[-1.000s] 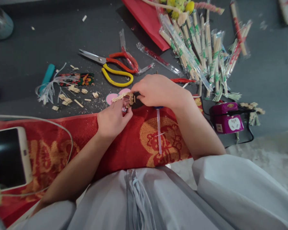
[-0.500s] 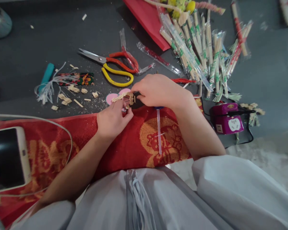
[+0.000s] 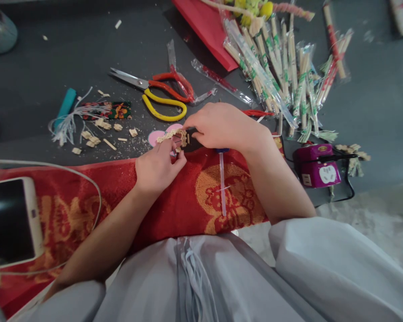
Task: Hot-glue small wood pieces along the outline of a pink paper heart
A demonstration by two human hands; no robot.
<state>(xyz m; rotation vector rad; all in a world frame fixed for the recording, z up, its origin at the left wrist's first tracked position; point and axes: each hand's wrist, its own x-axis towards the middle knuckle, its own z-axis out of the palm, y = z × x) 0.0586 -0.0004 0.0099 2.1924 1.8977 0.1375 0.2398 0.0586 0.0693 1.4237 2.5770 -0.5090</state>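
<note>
My left hand (image 3: 159,165) is closed on a small craft piece built of short pale wood bits (image 3: 173,135), pinched between thumb and fingers above the towel's upper edge. Pink rounded shapes (image 3: 156,137) show beside it. My right hand (image 3: 218,127) is wrapped round a glue gun, mostly hidden by the palm; its dark front end (image 3: 192,133) points at the wood bits. From its blue back end a clear glue stick (image 3: 223,185) hangs over the red towel (image 3: 174,201). Scissors (image 3: 147,87) with one orange and one yellow handle lie just beyond my hands.
Wood chips (image 3: 90,138) and crumbs are scattered left of my hands. Several wrapped chopsticks (image 3: 268,67) lie in a heap at upper right, near a red sheet (image 3: 208,31). A purple power socket (image 3: 317,165) with a black cord stands right. A phone (image 3: 11,221) and white cable lie left.
</note>
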